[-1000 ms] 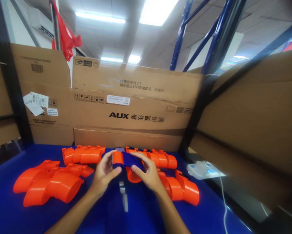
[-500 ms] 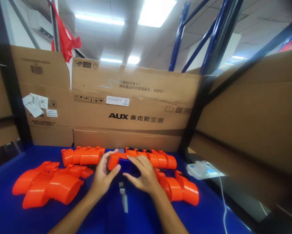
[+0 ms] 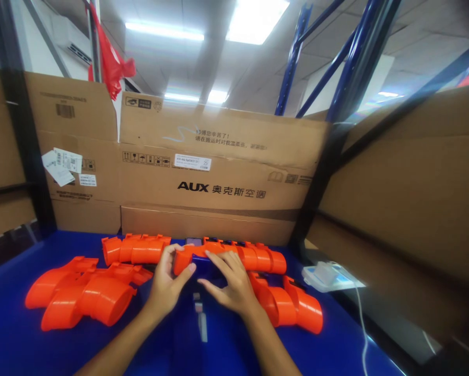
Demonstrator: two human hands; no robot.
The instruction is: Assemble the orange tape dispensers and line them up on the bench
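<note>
Both hands are on one orange-and-blue plastic assembly (image 3: pixel 197 259) sitting low over the blue worktop (image 3: pixel 19 344), right in front of the AUX carton (image 3: pixel 219 177). Left hand (image 3: pixel 166 284) has its grip wrapped around the orange end cap, thumb on the near side and fingers over the top. Right hand (image 3: pixel 229 284) lies spread over the dark blue middle section, fingers pressing down rather than curled round it, so I'd call that grip open and flat on the part, not clamped.

Stuff that could go sideways, as far as I can judge:

- The right hand only presses from above. If the blue section isn't seated in the orange shell, a push could make it skid toward the carton instead of clicking in.
- The row of orange ribbed pieces (image 3: pixel 254 256) lies just behind and touching the held part on the right. Any slip shoves into that row.
- There's a small grey metal piece (image 3: pixel 199 313) on the worktop, nearer the person than the assembly, between the forearms. A wrist dropping down could knock it away or sit on it.
- The pile of orange curved ducts (image 3: pixel 85 292), left of the assembly, is loosely stacked, so an elbow swing would roll it.
- A white device with a cable (image 3: pixel 328 275) sits at the worktop's right edge, well right of the assembly, with the cord trailing off the edge. Easy to snag.
</note>
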